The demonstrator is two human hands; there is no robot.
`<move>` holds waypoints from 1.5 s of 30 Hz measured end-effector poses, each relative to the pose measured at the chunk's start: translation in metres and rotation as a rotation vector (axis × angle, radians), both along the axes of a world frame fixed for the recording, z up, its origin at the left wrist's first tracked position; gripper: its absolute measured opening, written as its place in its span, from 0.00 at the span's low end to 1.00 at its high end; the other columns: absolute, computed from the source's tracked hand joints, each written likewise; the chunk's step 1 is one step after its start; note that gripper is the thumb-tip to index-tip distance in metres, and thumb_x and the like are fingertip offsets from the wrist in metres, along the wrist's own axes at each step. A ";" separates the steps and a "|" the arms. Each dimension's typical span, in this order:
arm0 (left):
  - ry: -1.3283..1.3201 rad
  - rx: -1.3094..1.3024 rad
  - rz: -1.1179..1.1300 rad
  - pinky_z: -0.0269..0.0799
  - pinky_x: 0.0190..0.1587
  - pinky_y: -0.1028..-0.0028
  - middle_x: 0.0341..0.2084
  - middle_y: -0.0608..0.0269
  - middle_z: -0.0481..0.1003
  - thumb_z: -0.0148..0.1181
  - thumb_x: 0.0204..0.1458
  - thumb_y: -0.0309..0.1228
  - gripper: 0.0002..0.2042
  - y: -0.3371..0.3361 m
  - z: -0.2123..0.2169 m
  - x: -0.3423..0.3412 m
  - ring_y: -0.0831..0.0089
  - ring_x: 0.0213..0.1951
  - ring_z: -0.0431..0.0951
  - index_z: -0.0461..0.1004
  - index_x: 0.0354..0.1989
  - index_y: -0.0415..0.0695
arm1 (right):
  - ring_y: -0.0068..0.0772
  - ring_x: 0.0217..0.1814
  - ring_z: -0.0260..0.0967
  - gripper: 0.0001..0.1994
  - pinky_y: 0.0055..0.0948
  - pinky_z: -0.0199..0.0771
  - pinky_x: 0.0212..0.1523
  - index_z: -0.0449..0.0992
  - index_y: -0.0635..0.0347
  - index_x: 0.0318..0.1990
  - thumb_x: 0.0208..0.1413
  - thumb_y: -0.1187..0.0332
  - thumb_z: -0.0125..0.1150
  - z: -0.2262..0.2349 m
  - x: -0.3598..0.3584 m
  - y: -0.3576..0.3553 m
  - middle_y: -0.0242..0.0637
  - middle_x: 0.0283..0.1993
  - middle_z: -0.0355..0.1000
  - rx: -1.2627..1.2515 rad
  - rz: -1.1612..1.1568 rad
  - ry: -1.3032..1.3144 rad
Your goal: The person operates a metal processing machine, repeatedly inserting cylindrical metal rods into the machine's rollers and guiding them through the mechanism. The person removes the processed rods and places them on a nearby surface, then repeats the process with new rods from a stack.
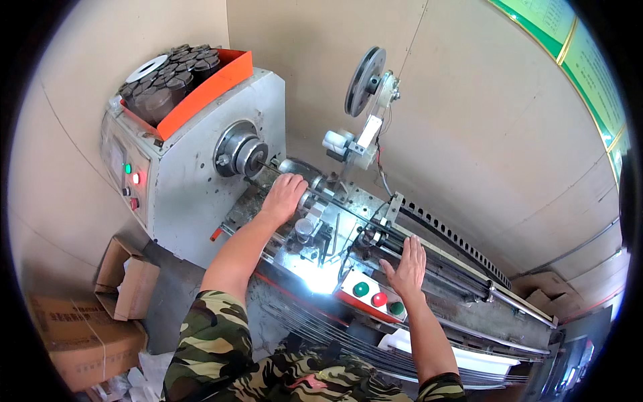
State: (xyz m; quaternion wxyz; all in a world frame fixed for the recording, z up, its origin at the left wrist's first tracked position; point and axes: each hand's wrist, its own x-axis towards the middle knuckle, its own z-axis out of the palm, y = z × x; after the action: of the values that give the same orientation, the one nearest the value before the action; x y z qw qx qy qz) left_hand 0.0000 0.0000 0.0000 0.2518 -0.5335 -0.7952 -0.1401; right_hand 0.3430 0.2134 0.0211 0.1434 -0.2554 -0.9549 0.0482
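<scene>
Both hands are on the winding machine: my right hand (407, 264) lies flat with fingers spread and slack, holding nothing, on the bed just beside the small control box (370, 296) with its green and red buttons, while my left hand (284, 195) is cupped down over the cylindrical part (295, 168) on the shaft, though I cannot tell how firmly it grips. To do this well, I judge I should keep the right palm clear of the buttons and steady the part with light pressure, fingers away from the chuck (242, 151) on the grey headstock (191, 175). Beyond, an orange tray (201, 94) of dark spools sits on top, and a pulley wheel (365, 80) stands behind.
</scene>
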 end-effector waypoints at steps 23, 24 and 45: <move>-0.275 -0.304 0.250 0.57 0.67 0.55 0.54 0.49 0.73 0.60 0.52 0.36 0.21 0.023 0.029 -0.072 0.52 0.59 0.68 0.74 0.54 0.42 | 0.53 0.74 0.52 0.42 0.49 0.47 0.75 0.60 0.70 0.66 0.48 0.54 0.72 -0.012 -0.019 0.062 0.56 0.69 0.58 0.050 0.060 0.100; -0.262 -0.330 0.257 0.56 0.67 0.55 0.54 0.49 0.73 0.59 0.53 0.36 0.20 0.025 0.030 -0.077 0.53 0.59 0.69 0.74 0.54 0.42 | 0.53 0.74 0.52 0.42 0.48 0.48 0.74 0.60 0.69 0.66 0.48 0.54 0.72 -0.012 -0.021 0.064 0.55 0.69 0.58 0.055 0.067 0.105; -0.142 -0.580 0.214 0.69 0.52 0.60 0.41 0.57 0.81 0.52 0.54 0.27 0.14 0.064 0.024 -0.143 0.58 0.49 0.77 0.75 0.48 0.45 | 0.51 0.73 0.55 0.42 0.48 0.50 0.74 0.62 0.69 0.65 0.46 0.57 0.73 -0.004 -0.044 0.091 0.53 0.69 0.60 0.035 0.024 0.130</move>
State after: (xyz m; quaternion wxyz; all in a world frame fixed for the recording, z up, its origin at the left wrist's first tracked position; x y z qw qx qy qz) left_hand -0.1430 0.0644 0.0240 0.0463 -0.4851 -0.8693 0.0827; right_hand 0.2994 0.3049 0.0174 0.2088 -0.2379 -0.9473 0.0497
